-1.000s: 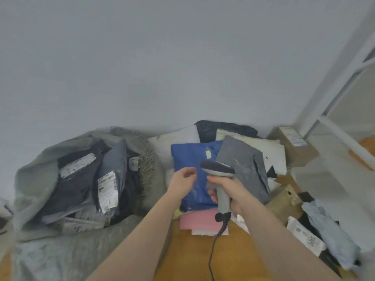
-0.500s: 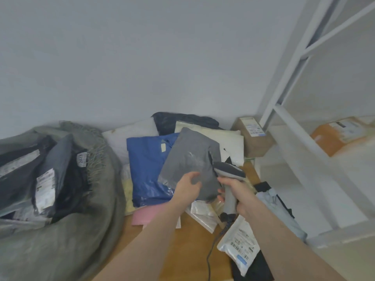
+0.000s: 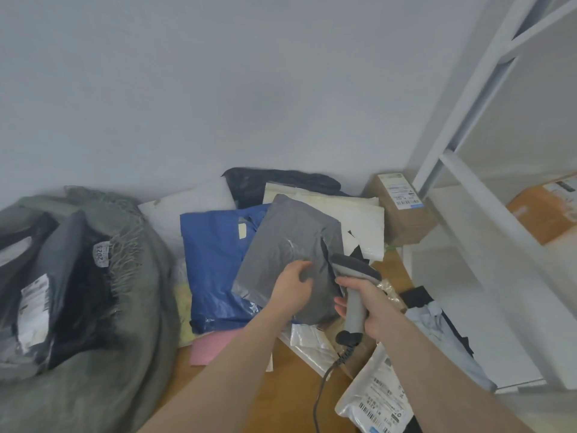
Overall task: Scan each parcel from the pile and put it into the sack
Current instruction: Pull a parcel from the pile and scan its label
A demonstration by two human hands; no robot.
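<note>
A grey plastic parcel (image 3: 287,242) lies tilted on top of the pile, over a blue parcel (image 3: 215,260). My left hand (image 3: 292,287) grips the grey parcel's near edge. My right hand (image 3: 370,304) holds a grey corded barcode scanner (image 3: 354,276) by its handle, the scanner head right beside the grey parcel. The open grey-green sack (image 3: 125,307) sits on the left with several dark and grey parcels inside. No label shows on the grey parcel's upper face.
White, black and pink parcels lie in the pile on the wooden floor (image 3: 290,389). A brown box (image 3: 402,210) stands by the wall. A white labelled bag (image 3: 377,395) lies near my right arm. A white shelf frame (image 3: 468,195) stands at right, holding an orange box (image 3: 543,210).
My view has swung right, so the sack slid leftward. My left hand moved from the blue parcel onto the grey parcel and took hold of its edge; the scanner came close beside it.
</note>
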